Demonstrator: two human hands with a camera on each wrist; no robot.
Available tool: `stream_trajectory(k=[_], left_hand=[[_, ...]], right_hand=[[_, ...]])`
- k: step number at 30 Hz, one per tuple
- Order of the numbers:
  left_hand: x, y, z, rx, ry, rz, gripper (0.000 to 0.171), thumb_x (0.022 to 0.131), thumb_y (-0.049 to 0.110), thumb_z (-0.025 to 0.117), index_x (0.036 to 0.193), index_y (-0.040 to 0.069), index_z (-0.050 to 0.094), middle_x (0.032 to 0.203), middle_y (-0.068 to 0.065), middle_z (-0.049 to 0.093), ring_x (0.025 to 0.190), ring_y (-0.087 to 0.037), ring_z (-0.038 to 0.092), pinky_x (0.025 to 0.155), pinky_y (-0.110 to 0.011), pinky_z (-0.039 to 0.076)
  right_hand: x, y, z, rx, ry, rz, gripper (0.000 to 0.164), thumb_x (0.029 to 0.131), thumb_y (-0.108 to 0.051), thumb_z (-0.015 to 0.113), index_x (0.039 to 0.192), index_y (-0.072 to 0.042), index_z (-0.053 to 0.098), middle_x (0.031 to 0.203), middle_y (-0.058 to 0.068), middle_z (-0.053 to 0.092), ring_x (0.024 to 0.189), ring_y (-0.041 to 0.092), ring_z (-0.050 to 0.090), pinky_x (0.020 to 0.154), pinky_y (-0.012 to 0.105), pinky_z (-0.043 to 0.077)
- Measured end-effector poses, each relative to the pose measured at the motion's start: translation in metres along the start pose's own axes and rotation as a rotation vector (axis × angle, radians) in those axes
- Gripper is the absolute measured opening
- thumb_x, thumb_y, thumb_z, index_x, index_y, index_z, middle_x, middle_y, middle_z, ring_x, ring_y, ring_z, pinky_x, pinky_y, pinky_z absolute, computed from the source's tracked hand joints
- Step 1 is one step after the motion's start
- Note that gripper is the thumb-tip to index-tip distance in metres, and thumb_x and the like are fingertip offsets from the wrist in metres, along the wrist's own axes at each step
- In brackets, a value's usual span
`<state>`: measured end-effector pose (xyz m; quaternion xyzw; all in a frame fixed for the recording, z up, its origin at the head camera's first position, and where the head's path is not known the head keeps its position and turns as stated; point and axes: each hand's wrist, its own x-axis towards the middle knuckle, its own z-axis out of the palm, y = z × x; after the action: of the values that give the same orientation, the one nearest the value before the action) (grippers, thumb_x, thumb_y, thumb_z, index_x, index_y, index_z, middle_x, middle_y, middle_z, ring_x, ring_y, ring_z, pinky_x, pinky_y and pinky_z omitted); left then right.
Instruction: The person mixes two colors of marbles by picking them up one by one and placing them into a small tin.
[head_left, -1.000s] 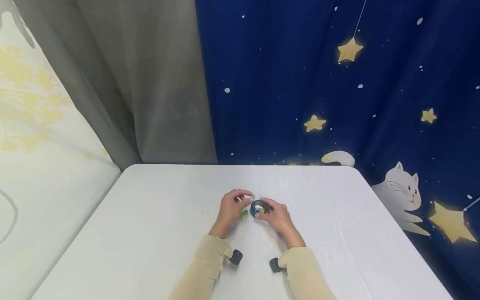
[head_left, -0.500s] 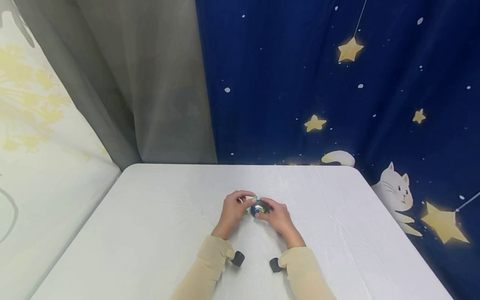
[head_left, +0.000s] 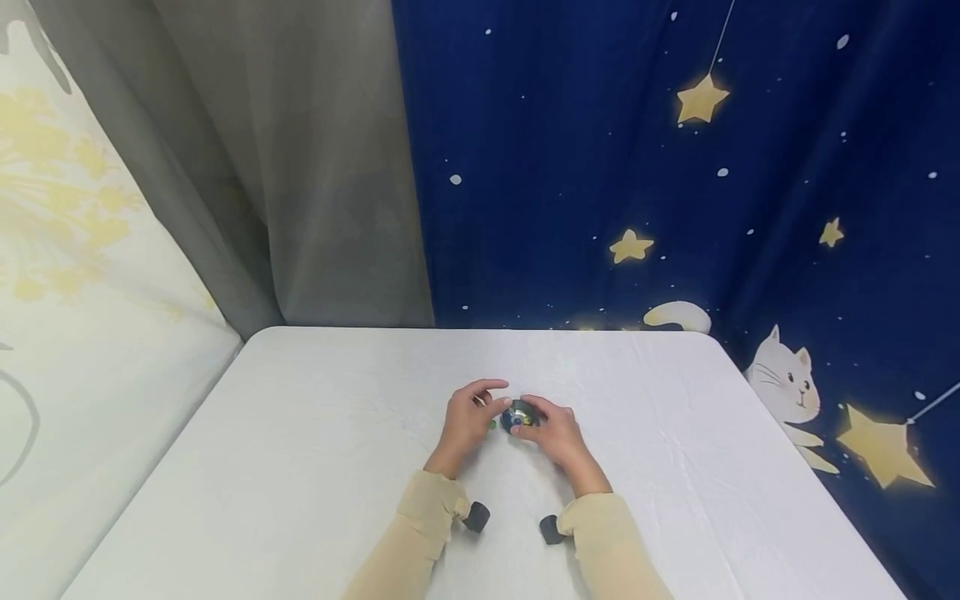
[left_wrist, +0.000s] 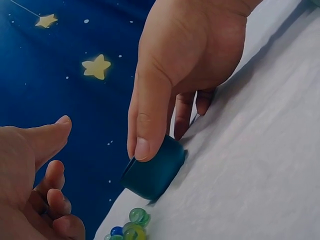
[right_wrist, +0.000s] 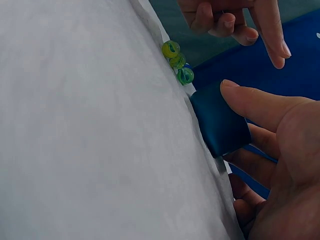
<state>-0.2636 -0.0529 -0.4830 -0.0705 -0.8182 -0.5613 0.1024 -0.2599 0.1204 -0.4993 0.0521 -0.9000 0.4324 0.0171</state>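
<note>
My right hand (head_left: 558, 435) grips a small dark teal cup (right_wrist: 218, 121) on the white table, thumb on the near side and fingers round the far side. Blue and yellow-green marbles show inside the cup in the head view. My left hand (head_left: 467, 418) hovers at the cup's left, thumb and index finger stretched out and apart, the other fingers bent. Nothing shows between its fingertips. Below it, beside the cup, lies a small cluster of glass marbles: a green marble (right_wrist: 185, 76), a yellow marble (right_wrist: 170, 49) and a blue marble (left_wrist: 116, 231) among them.
The white-covered table (head_left: 337, 392) runs back to a grey curtain (head_left: 337, 167) and a dark blue star-patterned curtain (head_left: 555, 167). A pale patterned fabric wall (head_left: 97, 333) borders the left side. A black wrist device (head_left: 476, 517) sticks out from the left sleeve.
My left hand has moved slightly right to the cup. The green marble it pinched is gone from its fingertips, which have spread apart. My right hand has kept its grip on the cup.
</note>
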Motion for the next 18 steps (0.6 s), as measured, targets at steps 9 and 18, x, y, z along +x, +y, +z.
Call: stream_trajectory(k=[9,18], left_hand=[[0.001,-0.002,-0.008,0.002,-0.01,-0.021,0.02,0.083,0.018,0.077,0.103,0.016,0.074,0.076,0.002,0.054,0.063,-0.014,0.046,0.058,-0.026,0.041],[0.002,-0.004,-0.016,0.041,-0.037,-0.043,0.022,0.083,0.02,0.077,0.104,0.014,0.073,0.078,0.001,0.057,0.062,-0.013,0.046,0.058,-0.028,0.041]], right_hand=[[-0.001,-0.001,0.001,0.007,0.002,-0.01,0.056,0.076,-0.025,0.083,0.128,-0.015,0.064,0.13,0.01,0.061,0.125,0.04,0.047,0.102,0.056,0.033],[0.0,0.001,0.002,0.005,0.004,-0.002,0.056,0.076,-0.025,0.083,0.128,-0.015,0.063,0.13,0.011,0.061,0.124,0.04,0.048,0.102,0.056,0.034]])
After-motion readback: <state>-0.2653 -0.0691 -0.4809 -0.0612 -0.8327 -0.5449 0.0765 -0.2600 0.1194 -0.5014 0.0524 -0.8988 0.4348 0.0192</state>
